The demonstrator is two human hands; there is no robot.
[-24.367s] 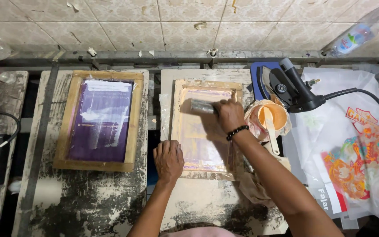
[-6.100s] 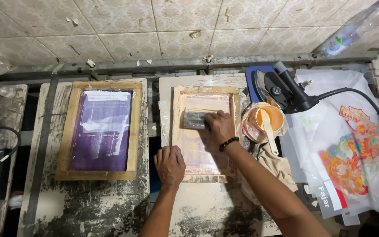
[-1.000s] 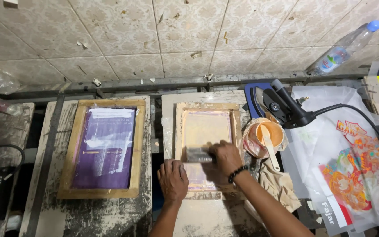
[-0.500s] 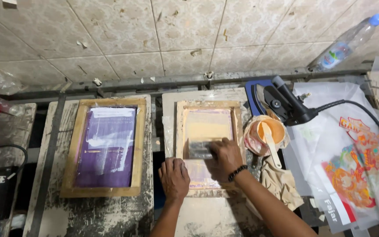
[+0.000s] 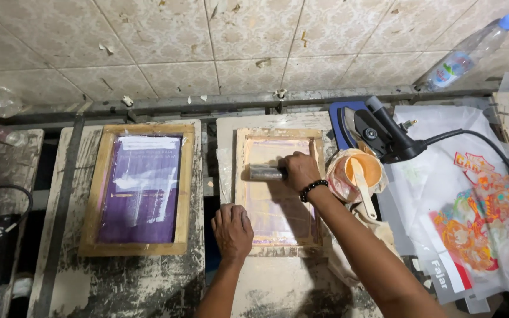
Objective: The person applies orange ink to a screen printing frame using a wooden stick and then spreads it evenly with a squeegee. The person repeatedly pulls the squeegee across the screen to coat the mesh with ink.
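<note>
Wooden and pale, a small screen-printing frame (image 5: 279, 191) lies flat on a paint-crusted board (image 5: 278, 288) in the middle of the bench, its mesh tinted faint pink and orange. The person's right hand (image 5: 299, 171) is closed around the handle of a squeegee (image 5: 265, 172), whose blade rests crosswise on the upper part of the mesh, spanning much of the frame's inner width. A dark beaded bracelet (image 5: 313, 189) circles that wrist. The left hand (image 5: 232, 231) lies palm down, fingers loosely spread, holding nothing, pressing on the frame's lower left corner and the board just beside it. To the left, well apart from both hands, a larger wooden frame (image 5: 139, 188) with a purple screen sits on its own worn board. Just right of the small frame stands a round tub of orange ink (image 5: 357, 174) lined with plastic, a pale spatula (image 5: 363, 188) leaning in it. Near the tub, further back, a black heat tool (image 5: 384, 135) rests on a blue pad, its black cable (image 5: 484, 144) trailing right over translucent sheets printed with a colourful design (image 5: 478, 206). A clear plastic bottle (image 5: 465, 54) with a blue cap leans against the tiled wall at the upper right.
</note>
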